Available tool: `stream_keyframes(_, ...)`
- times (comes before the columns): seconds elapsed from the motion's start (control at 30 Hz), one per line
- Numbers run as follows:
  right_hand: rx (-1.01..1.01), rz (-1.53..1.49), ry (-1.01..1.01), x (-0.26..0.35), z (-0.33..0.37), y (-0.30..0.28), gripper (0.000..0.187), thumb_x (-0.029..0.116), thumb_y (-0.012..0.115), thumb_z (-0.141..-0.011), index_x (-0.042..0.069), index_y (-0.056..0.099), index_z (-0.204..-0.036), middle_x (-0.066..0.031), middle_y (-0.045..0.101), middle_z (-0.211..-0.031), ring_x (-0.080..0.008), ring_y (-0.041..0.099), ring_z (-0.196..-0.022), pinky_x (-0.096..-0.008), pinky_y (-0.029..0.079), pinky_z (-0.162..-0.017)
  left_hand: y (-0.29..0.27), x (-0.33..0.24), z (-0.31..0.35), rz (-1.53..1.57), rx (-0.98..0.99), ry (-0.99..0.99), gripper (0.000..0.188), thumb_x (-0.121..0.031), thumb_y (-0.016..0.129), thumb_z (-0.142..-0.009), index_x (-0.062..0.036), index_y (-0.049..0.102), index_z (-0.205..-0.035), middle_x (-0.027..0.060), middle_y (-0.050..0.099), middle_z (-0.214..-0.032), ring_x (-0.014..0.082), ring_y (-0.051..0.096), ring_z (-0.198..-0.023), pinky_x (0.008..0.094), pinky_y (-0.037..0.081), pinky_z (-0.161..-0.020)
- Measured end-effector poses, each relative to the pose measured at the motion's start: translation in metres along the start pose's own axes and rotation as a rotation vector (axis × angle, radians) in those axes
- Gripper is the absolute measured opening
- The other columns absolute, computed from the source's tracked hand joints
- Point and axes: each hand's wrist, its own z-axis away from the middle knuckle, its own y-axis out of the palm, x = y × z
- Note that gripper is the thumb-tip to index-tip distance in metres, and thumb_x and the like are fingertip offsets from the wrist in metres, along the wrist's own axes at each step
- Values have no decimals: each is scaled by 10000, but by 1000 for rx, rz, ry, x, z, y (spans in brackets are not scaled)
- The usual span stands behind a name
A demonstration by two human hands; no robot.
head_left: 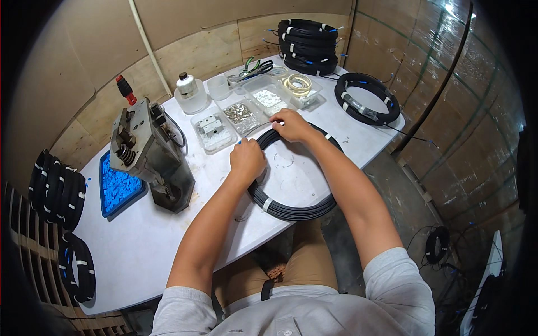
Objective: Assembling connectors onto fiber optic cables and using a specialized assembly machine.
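A coil of black cable [297, 212] lies on the white table in front of me, bound with white tape. My left hand [247, 161] is closed at the coil's left side, fingers pinched, and a bit of blue shows at its fingertips. Above the coil's far edge my right hand [290, 125] is closed, thumb and fingers pinching the thin loose cable end [258, 128] that runs across toward the left hand. My fingers hide the cable's very tip. Just beyond the hands stands a clear tray of small metal parts [240, 113].
Left stands a metal press [154, 151] beside a tray of blue pieces [119, 187]. At the back are a white bottle [186, 85], a box of white pieces [268, 99] and tape rolls [297, 84]. Finished coils [308, 47] are stacked behind; another coil [367, 99] lies right.
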Motion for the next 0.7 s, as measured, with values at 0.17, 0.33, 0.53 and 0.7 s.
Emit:
stream_keyframes(0.17, -41, -223, -147, 27, -3, 22, 188, 151, 667, -952, 71, 779, -1080, -164, 711, -1035, -350, 663, -1043, -406, 519, -929, -14, 9, 17, 82, -177, 58, 319, -308, 728, -877, 1, 721, -956, 201, 675, -956, 395, 700, -845, 501, 583, -722)
stream_keyframes(0.33, -41, -129, -372, 28, -7, 32, 164, 147, 689, -942, 66, 760, -1065, -126, 720, -1009, -340, 657, -997, -423, 517, -912, -52, 33, 37, 22, -547, 209, 315, -235, 765, -866, -45, 715, -1112, 163, 637, -1073, 367, 604, -1043, 474, 476, -933)
stream_keyframes(0.53, 60, -153, -437, 61, -11, 44, 164, 134, 678, -949, 67, 749, -1082, -114, 722, -994, -334, 655, -1002, -427, 508, -927, -68, 87, 67, 123, -282, 11, 278, -206, 729, -915, -6, 731, -1107, 228, 695, -926, 422, 673, -857, 493, 538, -780)
stream_keyframes(0.7, 139, -161, -508, 96, -5, 57, 193, 194, 692, -951, 85, 748, -1101, -125, 709, -989, -334, 652, -1003, -442, 507, -912, -82, 105, 101, 284, -294, -24, 180, -133, 687, -949, 26, 749, -1007, 235, 706, -826, 412, 687, -737, 453, 550, -693)
